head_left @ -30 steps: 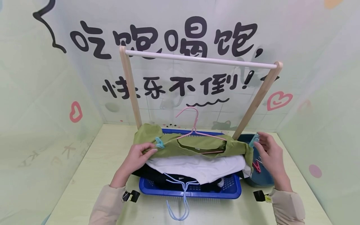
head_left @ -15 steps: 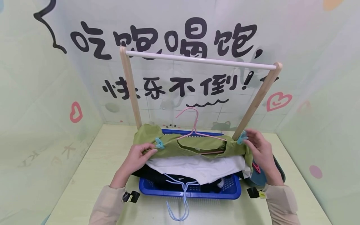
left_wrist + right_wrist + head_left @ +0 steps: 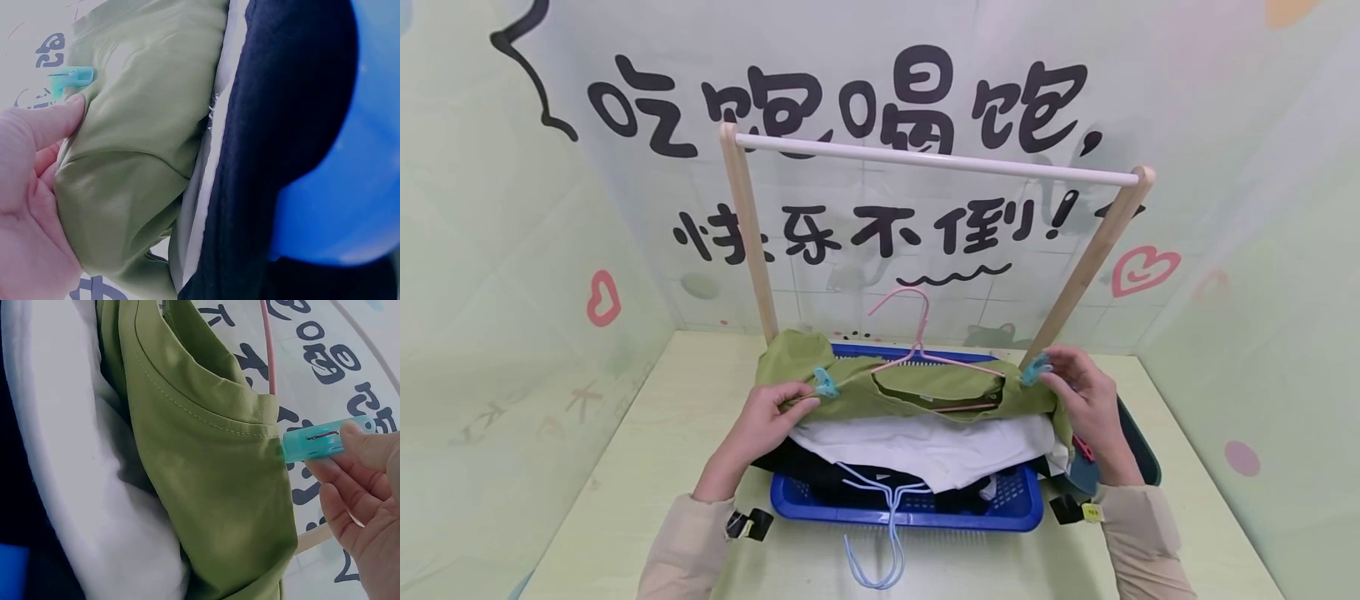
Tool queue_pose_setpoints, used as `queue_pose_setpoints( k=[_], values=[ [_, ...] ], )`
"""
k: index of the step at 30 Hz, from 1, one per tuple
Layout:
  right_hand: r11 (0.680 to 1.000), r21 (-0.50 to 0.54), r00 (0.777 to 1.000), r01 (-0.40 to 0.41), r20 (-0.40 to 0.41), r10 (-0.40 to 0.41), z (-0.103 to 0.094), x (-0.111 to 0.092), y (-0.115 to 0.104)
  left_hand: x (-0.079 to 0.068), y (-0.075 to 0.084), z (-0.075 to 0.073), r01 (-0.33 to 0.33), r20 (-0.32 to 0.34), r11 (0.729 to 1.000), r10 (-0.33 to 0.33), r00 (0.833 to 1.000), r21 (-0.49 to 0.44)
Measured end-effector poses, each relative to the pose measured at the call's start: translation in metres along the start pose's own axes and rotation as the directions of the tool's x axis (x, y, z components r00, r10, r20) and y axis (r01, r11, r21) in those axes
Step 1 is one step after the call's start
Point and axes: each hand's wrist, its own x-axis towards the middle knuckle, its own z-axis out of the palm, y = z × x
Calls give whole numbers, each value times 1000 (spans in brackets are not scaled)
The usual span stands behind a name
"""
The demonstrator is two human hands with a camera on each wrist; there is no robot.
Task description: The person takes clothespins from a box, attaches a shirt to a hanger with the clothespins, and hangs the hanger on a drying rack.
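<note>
A green shirt [image 3: 842,407] lies over the blue basket with a pink hanger [image 3: 919,333] inside its neck. My left hand [image 3: 775,414] pinches the shirt's left shoulder between thumb and fingers, just beside a teal clothespin [image 3: 825,382] clipped there. In my right hand [image 3: 1086,402] a second teal clothespin [image 3: 319,439] is pinched by its handle end. Its tip meets the shirt's shoulder edge, close to the pink hanger's arm in the right wrist view; whether it bites the cloth is hard to tell.
Under the shirt are a white garment [image 3: 925,446] and black cloth [image 3: 805,471] in the blue basket [image 3: 910,521]. Light blue hangers [image 3: 892,533] hang over its front. Behind stands a wooden rack [image 3: 936,158]. A dark teal bin [image 3: 1138,446] with a red clothespin [image 3: 1084,448] sits right.
My right hand has moved left with its teal clothespin, from over the bin to the shirt's right shoulder. The left hand has stayed on the cloth.
</note>
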Motion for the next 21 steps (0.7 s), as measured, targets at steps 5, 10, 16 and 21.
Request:
queue_pose_setpoints(
  k=[5,10,16,21],
  values=[
    [999,-36,1000,-6,5,6,1,2,-1,0,-2,0,-4,-4,1000,4,1000,3],
    [995,-94,999,-19,24,21,1,1,1,0,-1,0,9,2,1000,-9,1000,3],
    [994,-110,999,-6,45,11,1,0,3,0,1,-1,23,5,1000,-23,1000,-6],
    [994,-101,997,30,75,-22,-1,0,3,0,3,-2,24,0,1000,-24,1000,-4]
  ],
)
